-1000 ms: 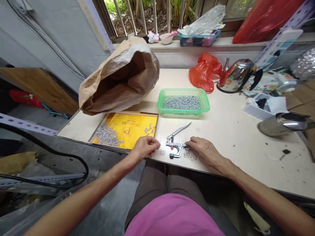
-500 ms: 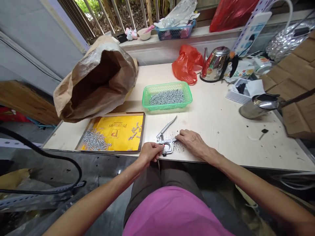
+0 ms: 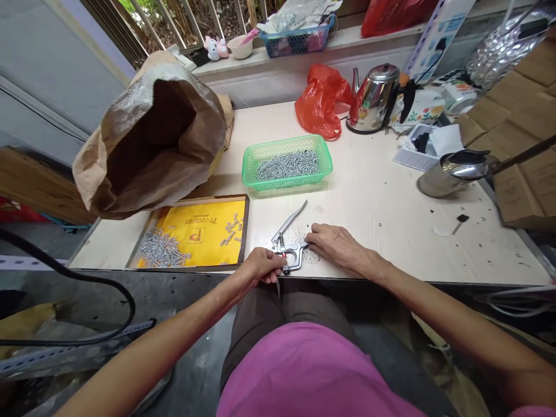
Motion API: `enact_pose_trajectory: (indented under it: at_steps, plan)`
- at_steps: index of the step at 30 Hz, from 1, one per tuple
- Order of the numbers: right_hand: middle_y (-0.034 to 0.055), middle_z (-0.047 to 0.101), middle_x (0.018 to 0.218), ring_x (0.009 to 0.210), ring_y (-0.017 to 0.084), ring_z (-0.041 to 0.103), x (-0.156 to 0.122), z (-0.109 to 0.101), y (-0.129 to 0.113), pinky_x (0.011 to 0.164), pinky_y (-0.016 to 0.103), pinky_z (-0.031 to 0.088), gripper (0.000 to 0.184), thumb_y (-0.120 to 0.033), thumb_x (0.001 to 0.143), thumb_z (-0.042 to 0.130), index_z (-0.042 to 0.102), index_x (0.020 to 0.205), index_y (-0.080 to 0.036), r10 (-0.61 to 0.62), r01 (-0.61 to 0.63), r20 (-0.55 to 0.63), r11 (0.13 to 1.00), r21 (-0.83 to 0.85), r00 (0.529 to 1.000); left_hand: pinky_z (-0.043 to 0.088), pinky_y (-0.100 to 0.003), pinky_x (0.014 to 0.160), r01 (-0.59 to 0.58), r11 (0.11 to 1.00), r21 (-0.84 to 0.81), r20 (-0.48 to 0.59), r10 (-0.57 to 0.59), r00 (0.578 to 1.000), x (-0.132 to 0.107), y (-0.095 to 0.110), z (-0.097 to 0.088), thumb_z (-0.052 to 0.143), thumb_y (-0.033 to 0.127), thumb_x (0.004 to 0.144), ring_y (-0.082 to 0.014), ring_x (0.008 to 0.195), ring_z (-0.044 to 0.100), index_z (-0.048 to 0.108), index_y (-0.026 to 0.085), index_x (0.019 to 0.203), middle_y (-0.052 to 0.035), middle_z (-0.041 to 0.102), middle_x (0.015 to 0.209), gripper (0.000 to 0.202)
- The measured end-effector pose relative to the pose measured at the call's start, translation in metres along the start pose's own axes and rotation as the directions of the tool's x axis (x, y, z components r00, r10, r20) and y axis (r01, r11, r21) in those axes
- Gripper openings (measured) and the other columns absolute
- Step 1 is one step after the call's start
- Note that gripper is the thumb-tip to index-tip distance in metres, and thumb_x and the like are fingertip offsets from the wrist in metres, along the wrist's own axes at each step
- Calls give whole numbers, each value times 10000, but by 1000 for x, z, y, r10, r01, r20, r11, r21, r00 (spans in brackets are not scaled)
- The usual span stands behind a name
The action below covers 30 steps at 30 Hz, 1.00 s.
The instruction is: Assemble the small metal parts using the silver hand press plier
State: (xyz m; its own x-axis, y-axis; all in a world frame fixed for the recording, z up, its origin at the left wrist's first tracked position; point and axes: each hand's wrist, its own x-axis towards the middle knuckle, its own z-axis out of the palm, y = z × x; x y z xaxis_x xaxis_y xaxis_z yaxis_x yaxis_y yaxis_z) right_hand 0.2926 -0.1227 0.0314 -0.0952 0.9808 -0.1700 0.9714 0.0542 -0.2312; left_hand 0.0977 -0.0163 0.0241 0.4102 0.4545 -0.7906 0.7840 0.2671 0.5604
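Silver snap-fastener pliers (image 3: 297, 250) lie on the table near its front edge, with their long handle spread away and a spring between the arms. My right hand (image 3: 333, 242) grips the end of the lower handle with its fingers curled. At the jaw end my left hand (image 3: 266, 265) is closed in a pinch, against the pliers' head, where a small red part shows. What its fingertips hold is hidden. Left of it, a shallow tray (image 3: 245, 231) with a yellow lining holds a pile of small metal pieces (image 3: 161, 249) and several scattered ones.
Behind the pliers stands a green plastic basket (image 3: 248, 186) of small metal parts. A large open paper sack (image 3: 204, 156) leans at the left. Further back are a red plastic bag (image 3: 319, 107), a steel kettle (image 3: 374, 98), a metal jug (image 3: 443, 176) and a white box (image 3: 410, 157).
The view has shifted slightly, moving the table items a little left and up. Both hands stay at the pliers; my left fingers have shifted slightly at the jaw end.
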Motion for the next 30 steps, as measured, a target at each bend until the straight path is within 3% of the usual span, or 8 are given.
enact_pose_trajectory:
  at_steps: [2,6,9,14,22,26,28,30]
  plan:
    - [115,577,1157,1000,226,540,5,-6,10,782,321,426,309,-360,884,573,609,1147,-200,-56,57,-12,997,51,998,307,-178,383,13,1000,1,2,-13,1000,-1,0,1,699,336,740,-57,312,444,547,132,541,27,515,377,323]
    - [202,255,1520,1349,409,251,31,-7,36,1022,542,309,989,-531,625,777,350,1442,-172,-103,103,2,994,-30,995,283,-176,373,24,1000,0,-2,-24,1000,-2,-1,3,713,371,724,-57,298,434,540,134,537,28,505,356,348]
    - [207,211,1540,1397,438,122,50,-5,47,1068,617,195,1118,-615,567,757,289,1473,-157,-152,160,114,985,-60,982,288,-176,374,28,1000,-1,-9,-28,1000,-1,-3,5,707,381,726,-59,296,435,537,138,538,26,506,352,352]
    - [194,389,1423,1311,401,300,58,-6,46,1047,617,206,1079,-610,541,762,345,1430,-160,-150,157,104,985,-67,983,308,-174,376,30,999,-12,-32,-30,999,-3,-6,7,676,367,755,-64,298,440,545,138,547,20,516,357,336]
    - [154,525,1184,1076,317,447,48,-9,42,951,520,294,770,-582,619,736,547,1219,-137,-151,156,60,983,-92,987,333,-185,396,23,999,-44,-43,-24,999,-2,-7,9,686,364,761,-66,317,444,534,153,562,37,518,385,327]
    - [127,560,1099,1023,291,469,40,-10,37,905,456,314,582,-540,684,719,612,1102,-150,-123,130,72,986,-101,990,342,-215,441,-45,985,168,-101,62,993,-10,-9,7,610,403,819,-97,364,477,550,163,571,17,528,416,350]
    - [119,568,1085,1018,282,479,37,-9,35,890,434,320,529,-511,703,721,620,1077,-152,-113,119,57,987,-105,992,381,-232,517,-176,907,383,-221,275,936,-16,-7,8,585,416,841,-129,490,562,616,163,651,-11,609,541,318]
    - [115,573,1076,1011,274,490,34,-6,32,872,418,330,491,-487,720,719,619,1063,-150,-105,108,34,987,-119,994,428,-254,645,-284,744,605,-276,531,801,-19,-1,12,583,396,856,-174,728,627,670,181,829,-39,683,771,234]
